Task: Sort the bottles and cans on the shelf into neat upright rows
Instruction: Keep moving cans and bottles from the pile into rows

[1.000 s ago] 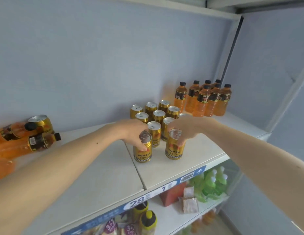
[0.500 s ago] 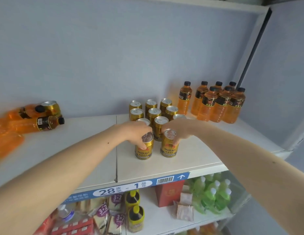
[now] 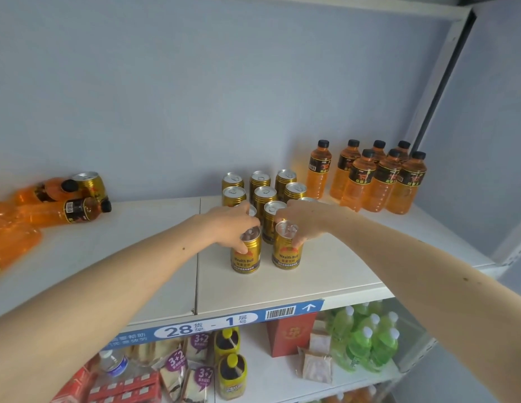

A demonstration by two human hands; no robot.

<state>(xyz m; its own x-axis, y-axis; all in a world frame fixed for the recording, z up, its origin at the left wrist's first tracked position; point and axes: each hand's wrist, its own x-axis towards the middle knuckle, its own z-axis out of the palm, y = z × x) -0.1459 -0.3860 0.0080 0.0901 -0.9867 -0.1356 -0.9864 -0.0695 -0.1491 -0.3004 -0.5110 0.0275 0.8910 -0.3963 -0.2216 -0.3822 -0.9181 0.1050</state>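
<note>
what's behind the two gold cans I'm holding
More upright gold cans in rows reaching the back wall. Your left hand and right hand partly cover the nearest ones.

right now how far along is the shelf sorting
Done: seven orange bottles stand upright at right, gold cans in rows beside them. In hand: left hand and right hand each grip a front can. Left: the tipped bottles and tipped can at far left.

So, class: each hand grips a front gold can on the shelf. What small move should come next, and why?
Probably slide both back. The left hand and right hand each hold an upright gold can standing slightly forward of the upright gold can rows.
</note>
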